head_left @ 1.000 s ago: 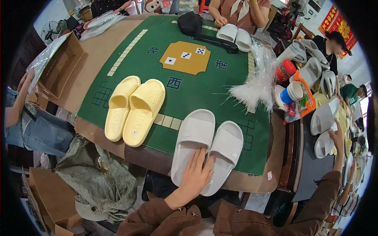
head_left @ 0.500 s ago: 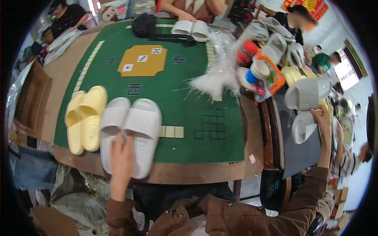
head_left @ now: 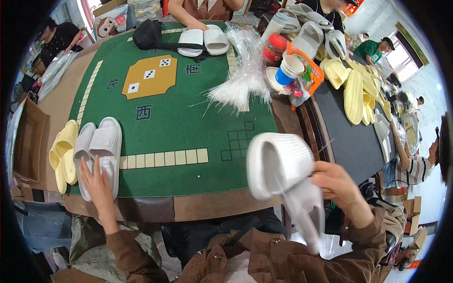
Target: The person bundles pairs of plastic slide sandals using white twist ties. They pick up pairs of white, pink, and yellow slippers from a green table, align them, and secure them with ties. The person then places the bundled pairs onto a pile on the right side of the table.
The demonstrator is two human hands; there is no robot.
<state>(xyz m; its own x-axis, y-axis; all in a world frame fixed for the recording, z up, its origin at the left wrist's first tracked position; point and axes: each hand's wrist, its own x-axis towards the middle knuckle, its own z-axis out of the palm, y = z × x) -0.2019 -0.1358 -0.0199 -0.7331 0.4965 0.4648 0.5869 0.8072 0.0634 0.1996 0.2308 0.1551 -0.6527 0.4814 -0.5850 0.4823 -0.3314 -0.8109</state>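
My right hand (head_left: 342,187) grips a pair of pale grey slide slippers (head_left: 297,155) at its side, above the table's front right edge. One of the pair hangs lower, blurred by motion, with a thin clear strand beside it. At the front left of the table, another pair of grey slippers (head_left: 112,134) lies side by side, soles down. My left hand (head_left: 100,191) lies over their near part with its fingers spread, touching them. Immediately left of these rests a yellow pair of slippers (head_left: 70,141).
A green mat (head_left: 188,127) covers the table. Clear plastic strands (head_left: 245,87) lie at its far right, near a paper cup (head_left: 289,70), a red-lidded jar (head_left: 273,49) and an orange basket (head_left: 314,70). More yellow slippers (head_left: 354,96) sit on the dark right-hand surface. Across the table, another person's hand touches white slippers (head_left: 217,40).
My right hand has brought the grey slippers from the dark right-hand surface toward me and left. The grey pair under my left hand has shifted left, and its fingers have spread.
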